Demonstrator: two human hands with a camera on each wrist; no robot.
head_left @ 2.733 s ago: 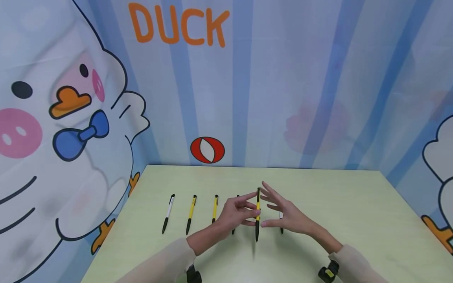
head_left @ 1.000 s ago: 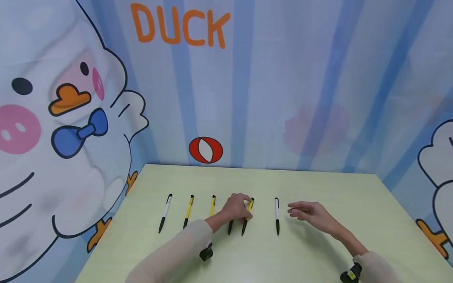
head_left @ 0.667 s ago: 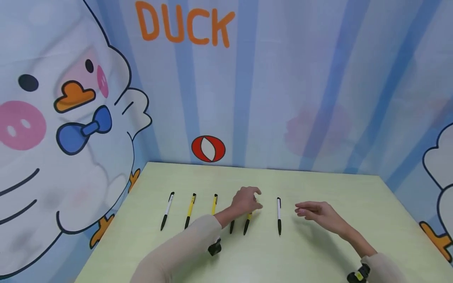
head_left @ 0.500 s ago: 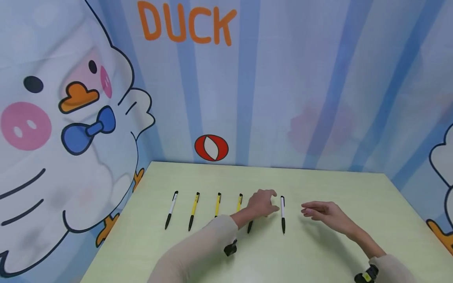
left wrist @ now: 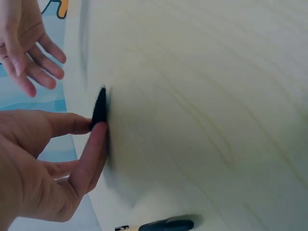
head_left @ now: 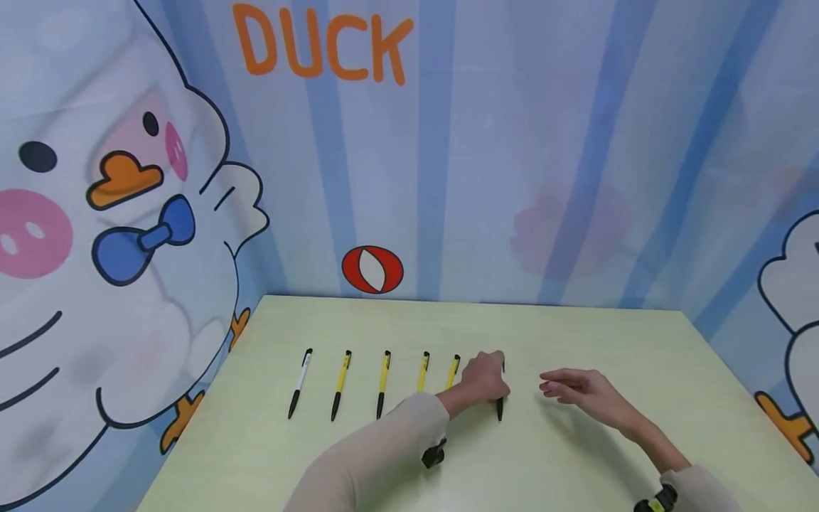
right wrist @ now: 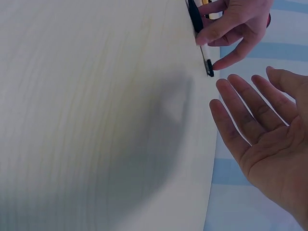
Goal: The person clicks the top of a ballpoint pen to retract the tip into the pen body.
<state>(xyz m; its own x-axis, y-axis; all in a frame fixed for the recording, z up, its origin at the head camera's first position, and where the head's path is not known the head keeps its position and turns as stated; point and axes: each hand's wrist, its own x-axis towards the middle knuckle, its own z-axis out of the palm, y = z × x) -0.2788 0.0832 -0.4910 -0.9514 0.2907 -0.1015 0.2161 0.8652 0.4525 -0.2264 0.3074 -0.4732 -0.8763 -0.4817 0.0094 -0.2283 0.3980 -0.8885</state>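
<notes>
In the head view my left hand (head_left: 484, 377) has thumb and fingers on either side of the rightmost pen, a white click pen (head_left: 500, 409) with a black grip. The left wrist view shows the left thumb and fingertips pinching it, its black tip end (left wrist: 99, 108) pointing out past them. Just left of that hand lies a yellow pen (head_left: 453, 368), partly covered by the arm. My right hand (head_left: 591, 398) hovers to the right of the white pen, fingers extended and holding nothing; the right wrist view shows its palm (right wrist: 279, 154) turned up.
Left of the hands, more pens lie in a spaced row: a white pen (head_left: 299, 384) at the far left, then yellow pens (head_left: 341, 384), all with black grips. The pale table (head_left: 576, 334) ends at a blue striped duck-print cloth (head_left: 480, 142).
Earlier both hands were at a raised yellow pen. The left hand laid it down in the row, let go and moved right to the white pen. The right hand drew back rightward.
</notes>
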